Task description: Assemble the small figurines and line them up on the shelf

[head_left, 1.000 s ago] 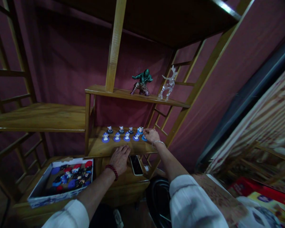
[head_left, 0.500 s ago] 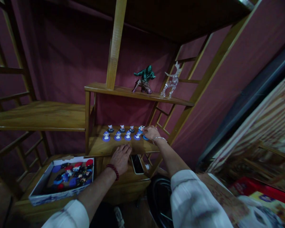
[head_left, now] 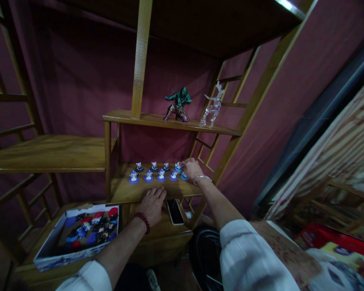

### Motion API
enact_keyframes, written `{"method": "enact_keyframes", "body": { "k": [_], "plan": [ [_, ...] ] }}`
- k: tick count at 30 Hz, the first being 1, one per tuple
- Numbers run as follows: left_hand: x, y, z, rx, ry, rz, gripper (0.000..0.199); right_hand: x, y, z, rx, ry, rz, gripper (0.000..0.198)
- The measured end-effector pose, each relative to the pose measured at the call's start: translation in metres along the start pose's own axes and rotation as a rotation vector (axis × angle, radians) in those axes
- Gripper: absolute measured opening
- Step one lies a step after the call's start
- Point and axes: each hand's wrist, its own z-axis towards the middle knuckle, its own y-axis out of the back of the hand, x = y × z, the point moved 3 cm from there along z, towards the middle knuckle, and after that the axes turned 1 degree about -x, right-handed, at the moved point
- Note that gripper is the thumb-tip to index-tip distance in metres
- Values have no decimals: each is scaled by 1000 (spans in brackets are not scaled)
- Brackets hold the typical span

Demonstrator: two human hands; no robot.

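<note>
Small figurines on round bases stand in two rows on the low wooden shelf [head_left: 124, 194]. My right hand [head_left: 191, 167] reaches in from the right, fingertips closed at the side of the back row's right-end figurine [head_left: 178, 166], which has a blue base. Just below those fingers is another blue-based figurine [head_left: 184, 176], partly covered by the hand. The front row's other figurines [head_left: 148, 176] have purple bases; the rest of the back row [head_left: 154, 166] is on black ones. My left hand [head_left: 153, 204] lies flat over the shelf's front edge, fingers stretched out and holding nothing.
An open box [head_left: 48, 258] of jumbled figurines sits at lower left. A phone [head_left: 175, 212] lies below the shelf, right of my left hand. On the shelf above stand a green warrior statue [head_left: 178, 104] and a clear deer figurine [head_left: 212, 106]. Wooden posts frame the unit.
The back-row figurine at my right fingertips has turned or straightened, and more of its blue part shows. My left hand stays at the shelf edge. The view has shifted slightly.
</note>
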Motion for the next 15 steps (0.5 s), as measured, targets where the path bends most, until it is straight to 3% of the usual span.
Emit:
{"method": "enact_keyframes", "body": {
  "k": [7,15],
  "plan": [
    [-1,1,0,-3,-5,1,63,6,6,-17,-277,-161,283,35],
    [-2,-3,-1,-13,19,8,65,26,-11,-48,-320,-229,449,34]
  ]
}}
